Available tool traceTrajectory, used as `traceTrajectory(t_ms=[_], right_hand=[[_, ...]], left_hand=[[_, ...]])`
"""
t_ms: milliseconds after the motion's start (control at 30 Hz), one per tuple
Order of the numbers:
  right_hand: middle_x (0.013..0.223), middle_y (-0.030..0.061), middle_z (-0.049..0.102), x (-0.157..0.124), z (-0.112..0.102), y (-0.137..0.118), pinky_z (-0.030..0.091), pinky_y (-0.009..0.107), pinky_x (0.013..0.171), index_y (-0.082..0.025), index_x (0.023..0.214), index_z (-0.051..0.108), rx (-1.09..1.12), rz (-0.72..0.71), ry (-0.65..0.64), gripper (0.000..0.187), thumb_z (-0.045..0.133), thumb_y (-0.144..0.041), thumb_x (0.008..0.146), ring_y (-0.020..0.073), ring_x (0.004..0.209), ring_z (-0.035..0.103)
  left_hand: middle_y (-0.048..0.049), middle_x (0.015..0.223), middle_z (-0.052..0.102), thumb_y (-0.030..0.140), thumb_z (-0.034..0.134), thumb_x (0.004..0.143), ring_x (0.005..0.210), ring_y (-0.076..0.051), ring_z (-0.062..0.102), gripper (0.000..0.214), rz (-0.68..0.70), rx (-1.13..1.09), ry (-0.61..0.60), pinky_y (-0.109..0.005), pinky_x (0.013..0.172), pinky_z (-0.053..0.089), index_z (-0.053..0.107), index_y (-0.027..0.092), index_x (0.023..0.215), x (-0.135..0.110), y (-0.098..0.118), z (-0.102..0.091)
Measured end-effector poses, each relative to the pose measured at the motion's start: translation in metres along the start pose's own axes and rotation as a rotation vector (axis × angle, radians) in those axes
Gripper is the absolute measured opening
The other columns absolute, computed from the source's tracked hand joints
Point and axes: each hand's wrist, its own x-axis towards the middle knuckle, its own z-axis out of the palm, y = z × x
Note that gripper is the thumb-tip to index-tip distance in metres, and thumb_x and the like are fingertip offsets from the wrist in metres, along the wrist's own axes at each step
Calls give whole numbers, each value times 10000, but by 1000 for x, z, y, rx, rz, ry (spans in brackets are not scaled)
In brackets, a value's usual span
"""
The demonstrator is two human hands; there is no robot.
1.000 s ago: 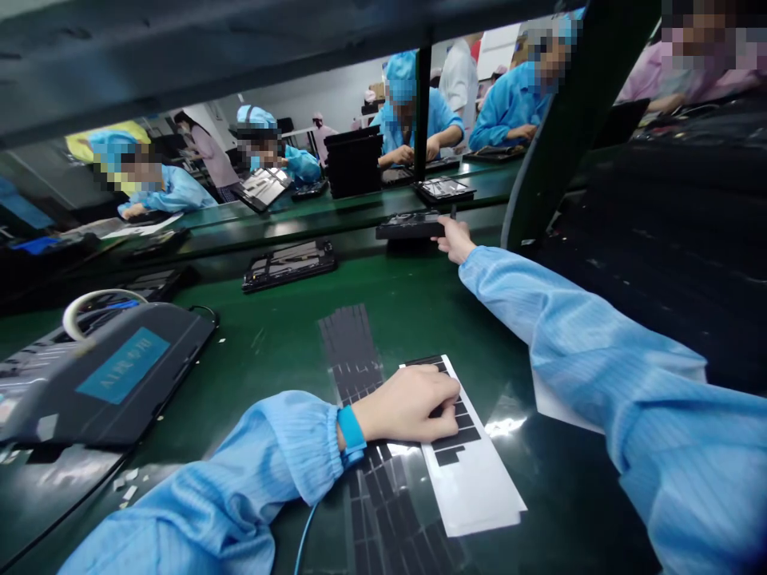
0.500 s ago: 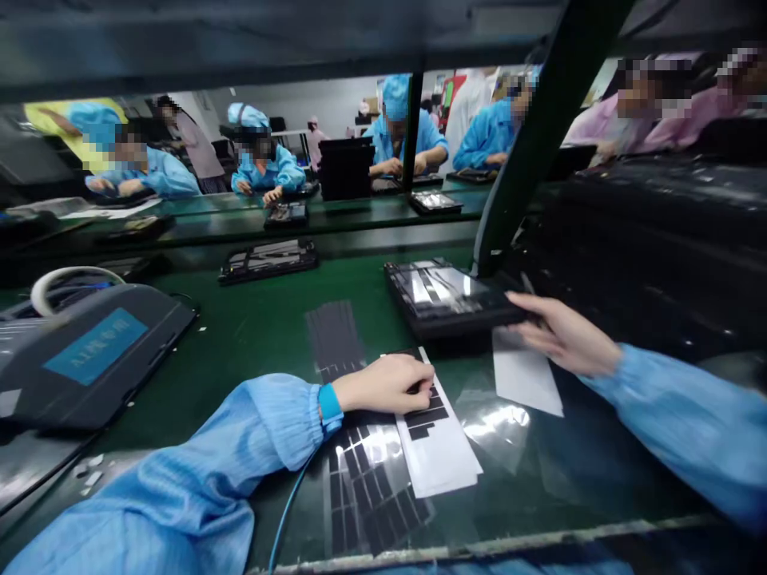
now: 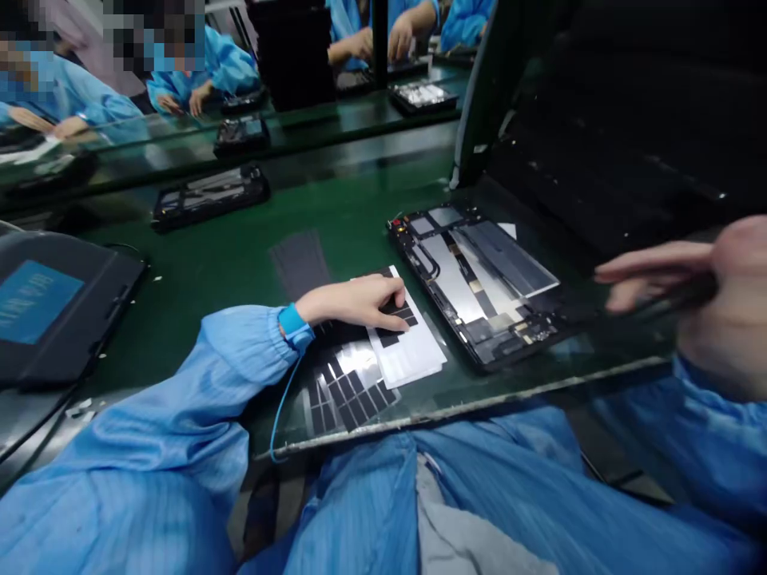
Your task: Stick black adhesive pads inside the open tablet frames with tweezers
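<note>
My left hand (image 3: 365,302) rests on a white sheet (image 3: 413,351) with black adhesive strips (image 3: 407,315), its thumb and forefinger apart on the strips. Beside it, to the right, an opened tablet (image 3: 473,279) lies flat on the green bench, showing its silver inside, ribbon cable and small circuit parts. My right hand (image 3: 677,279), smeared by motion, is in the air to the right of the tablet, apart from it. Its fingers are closed round a slim dark tool (image 3: 674,302) whose kind I cannot make out.
More black-strip sheets (image 3: 347,391) lie near the bench's front edge. Another opened device (image 3: 209,196) is at the back left. A grey machine with a blue label (image 3: 41,299) stands left. A green post (image 3: 494,96) rises behind the tablet. Co-workers in blue sit across the bench.
The tablet was tilted in my right hand; now it lies flat, nearer the front edge, and that hand has let go and moved right. My left thumb and forefinger have parted. The view has tipped down.
</note>
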Motion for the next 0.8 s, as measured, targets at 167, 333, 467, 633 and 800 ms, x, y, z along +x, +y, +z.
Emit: traceTrajectory(t_ms=[167, 333, 467, 633, 800], right_hand=[[713, 41, 601, 1, 49, -52, 454, 252, 544, -154, 702, 596, 403, -198, -700, 327, 532, -438, 852, 126, 595, 579], [816, 23, 623, 9, 89, -63, 458, 197, 560, -144, 864, 600, 393, -453, -781, 139, 620, -270, 808, 101, 661, 590], [817, 30, 622, 11, 95, -62, 481, 203, 569, -142, 825, 588, 428, -402, -793, 150, 618, -289, 811, 107, 648, 604], [800, 31, 619, 10, 95, -63, 476, 199, 544, -144, 809, 590, 395, -393, -799, 167, 621, -308, 812, 111, 643, 605], [778, 21, 618, 9, 98, -64, 463, 201, 556, -142, 802, 597, 360, -478, -761, 174, 631, -312, 803, 106, 636, 591]], left_hand=[[12, 758, 433, 478, 598, 713, 651, -108, 387, 385, -22, 4, -46, -216, 573, 302, 478, 160, 893, 0, 0, -3], [18, 749, 409, 388, 595, 721, 630, -101, 366, 321, -4, -47, -93, -211, 553, 297, 485, 161, 919, 1, -3, -5], [17, 757, 422, 369, 600, 710, 626, -98, 367, 330, 19, -78, -100, -213, 554, 295, 483, 156, 934, 1, -5, -5], [18, 758, 427, 369, 611, 699, 634, -100, 374, 343, 11, -87, -89, -214, 557, 289, 492, 162, 945, 1, -6, -3], [7, 802, 470, 343, 606, 708, 679, -106, 413, 315, 17, -115, -89, -213, 584, 305, 485, 154, 929, 1, -4, -3]])
